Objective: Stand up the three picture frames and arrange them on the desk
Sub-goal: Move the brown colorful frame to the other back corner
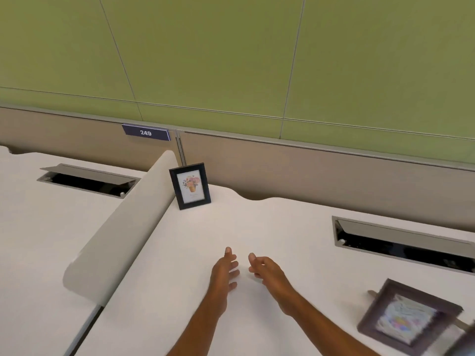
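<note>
A small black frame [190,185] with a flower picture stands upright at the back left corner of the white desk [270,227], next to the divider. A dark brown frame [408,316] lies flat near the desk's front right, blurred, its stand sticking out behind it. A sliver of another dark object [462,340] shows at the bottom right edge; what it is I cannot tell. My left hand [223,274] and my right hand [267,272] hover side by side over the middle of the desk, fingers apart, holding nothing.
A rounded white divider [120,227] separates this desk from the one on the left. An open cable slot [403,242] sits at the back right, another cable slot [87,179] on the left desk. A beige partition with a "249" label [146,132] runs behind.
</note>
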Tool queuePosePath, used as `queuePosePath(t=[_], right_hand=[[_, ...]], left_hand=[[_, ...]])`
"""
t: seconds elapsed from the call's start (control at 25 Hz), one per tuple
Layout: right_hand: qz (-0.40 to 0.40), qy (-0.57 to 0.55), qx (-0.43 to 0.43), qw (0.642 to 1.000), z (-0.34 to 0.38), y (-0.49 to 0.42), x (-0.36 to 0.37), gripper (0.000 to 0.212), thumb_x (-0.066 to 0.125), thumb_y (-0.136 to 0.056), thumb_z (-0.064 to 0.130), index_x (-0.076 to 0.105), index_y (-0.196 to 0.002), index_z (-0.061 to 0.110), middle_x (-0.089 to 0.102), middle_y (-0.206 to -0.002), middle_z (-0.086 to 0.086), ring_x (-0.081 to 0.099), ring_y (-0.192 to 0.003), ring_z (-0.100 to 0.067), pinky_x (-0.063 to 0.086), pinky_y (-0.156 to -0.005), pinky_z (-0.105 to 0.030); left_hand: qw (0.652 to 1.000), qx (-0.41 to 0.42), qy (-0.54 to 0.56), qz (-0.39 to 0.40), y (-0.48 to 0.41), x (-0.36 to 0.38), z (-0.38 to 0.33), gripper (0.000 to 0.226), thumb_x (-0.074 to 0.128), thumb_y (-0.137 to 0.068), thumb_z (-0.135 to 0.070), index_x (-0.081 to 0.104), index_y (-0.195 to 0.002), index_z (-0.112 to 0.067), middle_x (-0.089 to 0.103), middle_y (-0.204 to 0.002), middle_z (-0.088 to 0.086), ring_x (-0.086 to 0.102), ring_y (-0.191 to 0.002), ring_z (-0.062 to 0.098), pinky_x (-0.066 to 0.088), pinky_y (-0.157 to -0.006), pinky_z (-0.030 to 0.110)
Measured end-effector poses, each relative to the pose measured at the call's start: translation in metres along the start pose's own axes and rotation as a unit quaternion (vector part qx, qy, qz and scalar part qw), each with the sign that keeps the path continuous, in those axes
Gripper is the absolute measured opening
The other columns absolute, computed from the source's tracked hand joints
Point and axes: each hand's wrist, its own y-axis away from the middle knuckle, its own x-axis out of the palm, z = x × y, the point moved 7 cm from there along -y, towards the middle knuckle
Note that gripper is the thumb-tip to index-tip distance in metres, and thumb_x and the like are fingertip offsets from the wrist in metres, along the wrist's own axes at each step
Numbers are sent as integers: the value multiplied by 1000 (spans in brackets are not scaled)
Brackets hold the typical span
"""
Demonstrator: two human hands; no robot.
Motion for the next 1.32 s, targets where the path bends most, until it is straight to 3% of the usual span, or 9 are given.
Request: queuePosePath(t=[0.16, 0.4, 0.64, 0.84, 0.92, 1.04, 1.16, 1.24, 1.32], right_hand=[[-20, -17, -6, 1000, -30, 54, -41, 63, 58, -88, 85, 68, -121, 33, 75, -127, 10, 66, -125, -12, 50, -112, -41], [-72, -46, -32, 996, -70, 136, -120, 75, 58, -75, 97, 70, -119, 37, 75, -127, 14, 66, -123, -6, 51, -109, -39], [-163, -72, -56, 982, -101, 201, -215, 83, 58, -67, 101, 72, -112, 33, 77, -120, 11, 69, -118, -10, 53, -106, -38], [-162, -78, -50, 982, -126, 238, -274, 82, 62, -63, 102, 68, -117, 40, 74, -125, 17, 66, -117, 0, 50, -92, -26], [-185, -76, -46, 979, -134, 243, -293, 91, 63, -59, 103, 66, -122, 37, 73, -128, 13, 66, -115, -3, 52, -91, -29], [-221, -91, -36, 970, -141, 241, -315, 119, 66, -54, 103, 51, -146, 28, 64, -146, 2, 62, -131, -18, 53, -111, -45], [-221, -97, -26, 970, -138, 229, -321, 120, 70, -73, 89, 27, -168, 29, 41, -171, -6, 45, -153, -28, 45, -122, -51], [-215, -94, -13, 972, -139, 218, -322, 113, 69, -81, 83, 24, -170, 28, 38, -174, -4, 45, -153, -26, 45, -118, -48], [-216, -95, -12, 972, -137, 208, -324, 109, 67, -76, 88, 36, -163, 29, 53, -164, -1, 57, -138, -21, 49, -106, -41]], left_hand=[[999, -11, -27, 31, 37, 46, 39, 57, 49, -103, -70, 73, -128, -25, 74, -134, 4, 71, -119, 24, 53, -96, 45], [994, -4, -57, 93, 89, 128, 76, 75, 43, -93, -87, 75, -127, -28, 78, -130, 0, 74, -120, 25, 53, -107, 52], [988, -2, -86, 131, 134, 212, 98, 79, 40, -95, -85, 69, -136, -24, 72, -141, 4, 69, -128, 29, 46, -119, 59], [982, -4, -113, 151, 154, 263, 105, 78, 40, -99, -81, 63, -145, -22, 67, -148, 7, 62, -135, 29, 45, -119, 56], [981, -1, -122, 151, 157, 275, 102, 78, 42, -99, -80, 61, -148, -21, 64, -152, 8, 59, -139, 29, 44, -120, 56], [978, 10, -137, 156, 158, 293, 96, 83, 42, -99, -79, 51, -158, -22, 54, -163, 10, 50, -150, 31, 39, -123, 57], [975, 27, -154, 159, 153, 308, 88, 84, 44, -98, -79, 42, -163, -24, 42, -171, 8, 40, -158, 32, 33, -125, 58], [973, 33, -165, 161, 146, 317, 86, 81, 43, -99, -79, 45, -160, -25, 44, -170, 8, 39, -158, 33, 31, -126, 59], [968, 34, -179, 174, 138, 325, 85, 78, 40, -96, -83, 56, -151, -30, 58, -158, 3, 47, -152, 31, 29, -126, 60]])
